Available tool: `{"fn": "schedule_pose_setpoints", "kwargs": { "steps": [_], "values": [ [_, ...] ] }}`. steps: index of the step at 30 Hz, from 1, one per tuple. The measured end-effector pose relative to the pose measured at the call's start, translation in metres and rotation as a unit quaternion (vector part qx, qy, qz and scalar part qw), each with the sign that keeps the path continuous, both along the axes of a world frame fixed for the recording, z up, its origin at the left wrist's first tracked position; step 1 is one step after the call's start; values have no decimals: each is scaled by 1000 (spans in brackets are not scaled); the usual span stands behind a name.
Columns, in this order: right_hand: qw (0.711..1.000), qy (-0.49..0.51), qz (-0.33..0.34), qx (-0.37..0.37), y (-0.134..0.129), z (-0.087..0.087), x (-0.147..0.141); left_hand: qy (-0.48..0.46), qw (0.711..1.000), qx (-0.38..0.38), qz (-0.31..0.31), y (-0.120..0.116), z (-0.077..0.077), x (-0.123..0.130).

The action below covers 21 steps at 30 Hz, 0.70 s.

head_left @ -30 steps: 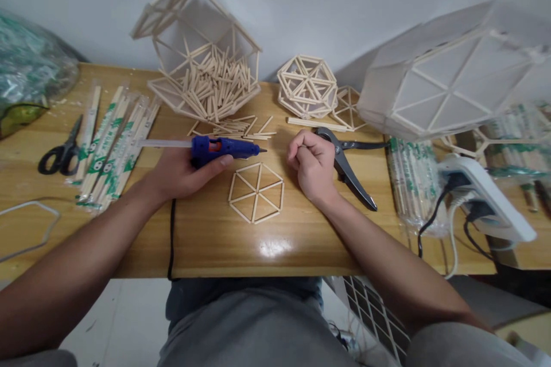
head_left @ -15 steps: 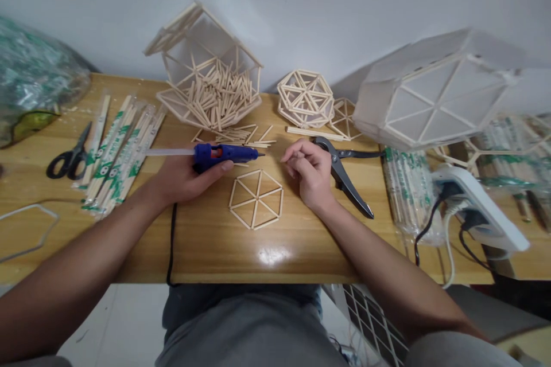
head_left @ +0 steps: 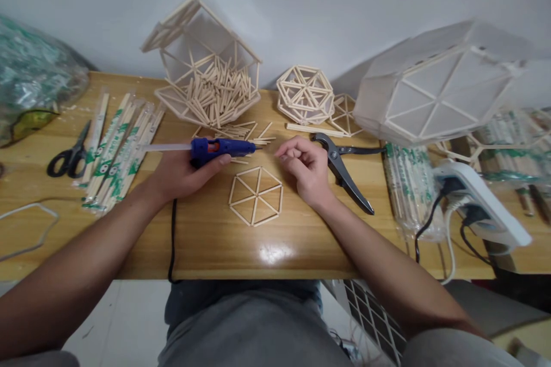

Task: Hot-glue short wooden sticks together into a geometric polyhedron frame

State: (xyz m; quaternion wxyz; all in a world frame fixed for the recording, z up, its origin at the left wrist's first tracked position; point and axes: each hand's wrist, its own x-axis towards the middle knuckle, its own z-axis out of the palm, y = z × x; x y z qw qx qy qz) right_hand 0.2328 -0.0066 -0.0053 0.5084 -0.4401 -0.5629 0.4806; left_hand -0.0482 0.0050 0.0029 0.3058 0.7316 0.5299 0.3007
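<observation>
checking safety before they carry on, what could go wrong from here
The glue gun points toward the right hand; if hot, its tip might burn the fingers.
Either hand could bump the stick hexagon.
The black cord runs to the table's front edge and might snag.

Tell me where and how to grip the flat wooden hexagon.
Likely best pinched by its near rim stick, coming from the near side: the wooden hexagon lies flat, open inside that stick, and the blue glue gun is held beyond the far side.

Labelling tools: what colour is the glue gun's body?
Mostly blue glue gun; seen best in the head view.
</observation>
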Motion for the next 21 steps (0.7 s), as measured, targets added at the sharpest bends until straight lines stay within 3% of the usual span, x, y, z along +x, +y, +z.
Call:
{"fn": "schedule_pose_setpoints", "kwargs": {
  "steps": [5, 12, 16, 21],
  "values": [
    [998, -32, 51, -8, 4, 1, 4, 6, 1000, -3, 1, 8, -3, -3],
    [950, -191, 243, -34, 16, 22, 34, 17, 1000, 5, -2, 11, -2, 0],
    [918, -286, 273, 19, 14, 24, 44, 24, 1000, 4, -4, 11, 2, 2],
    [905, -322, 267, 73, 10, 18, 47, 14, 998, 34, -41, 14, 1, 2]
  ]
}}
